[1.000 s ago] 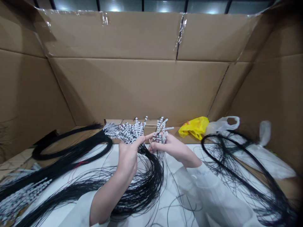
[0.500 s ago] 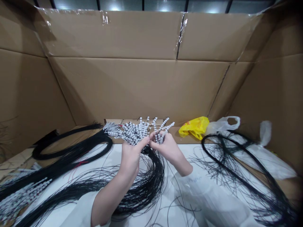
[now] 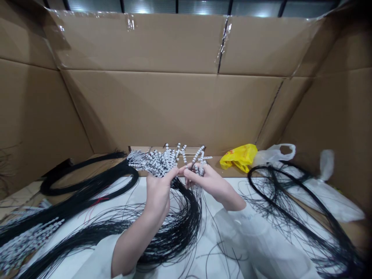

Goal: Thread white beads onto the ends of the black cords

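My left hand [image 3: 158,190] is closed around a thick bundle of thin black cords [image 3: 188,217], just below their ends. White beads, or bead-like pieces [image 3: 162,161], cover those ends and fan out above the thumb. To its right, my right hand [image 3: 213,182] pinches a few bead-tipped strands [image 3: 199,155] between thumb and fingers. Both sets of fingertips are close together, and the exact grip point is partly hidden. From my hands the black cords curve down and sweep left across the white surface [image 3: 215,240].
More black cord bundles [image 3: 87,190] lie on the left, one tied with red string [image 3: 99,200]. A black coil [image 3: 290,186] rests at the right, near a yellow bag [image 3: 240,157] and a clear plastic bag [image 3: 328,197]. Cardboard walls [image 3: 174,108] surround the surface.
My right hand has shifted slightly right and down with the pinched strands, widening the space between the hands. My left hand has moved slightly left, still holding the bundle.
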`<state>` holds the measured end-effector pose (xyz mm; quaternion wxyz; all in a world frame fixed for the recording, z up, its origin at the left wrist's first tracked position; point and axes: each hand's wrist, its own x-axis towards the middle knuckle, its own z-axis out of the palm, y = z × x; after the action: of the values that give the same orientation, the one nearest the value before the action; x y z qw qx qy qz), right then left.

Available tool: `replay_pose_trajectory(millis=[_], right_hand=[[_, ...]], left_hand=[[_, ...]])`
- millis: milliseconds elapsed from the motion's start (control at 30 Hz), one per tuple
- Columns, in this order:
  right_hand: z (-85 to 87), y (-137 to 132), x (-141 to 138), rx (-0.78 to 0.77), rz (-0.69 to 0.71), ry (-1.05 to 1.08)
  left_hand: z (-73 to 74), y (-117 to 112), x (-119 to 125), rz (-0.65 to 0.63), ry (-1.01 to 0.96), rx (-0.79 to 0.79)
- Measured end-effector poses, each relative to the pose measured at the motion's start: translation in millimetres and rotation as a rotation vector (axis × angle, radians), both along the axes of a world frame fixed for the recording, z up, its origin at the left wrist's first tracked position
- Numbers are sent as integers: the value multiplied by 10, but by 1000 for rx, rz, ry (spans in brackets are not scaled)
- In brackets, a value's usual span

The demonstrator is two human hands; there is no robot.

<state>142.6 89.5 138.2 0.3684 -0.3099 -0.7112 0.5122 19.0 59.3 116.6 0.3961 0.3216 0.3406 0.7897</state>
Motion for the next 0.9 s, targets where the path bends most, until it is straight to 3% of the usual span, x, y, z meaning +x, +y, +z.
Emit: replay_pose_trajectory(millis=[100, 267, 900], right_hand=[[-1, 29, 20, -117, 38, 76], [-11, 50, -5, -171, 12, 130], [-43, 39, -38, -161, -5, 197]], left_hand=[[-27, 17, -22, 39, -2, -19], [-27, 7, -22, 7, 29, 32], [0, -21, -1, -11, -6, -14]])
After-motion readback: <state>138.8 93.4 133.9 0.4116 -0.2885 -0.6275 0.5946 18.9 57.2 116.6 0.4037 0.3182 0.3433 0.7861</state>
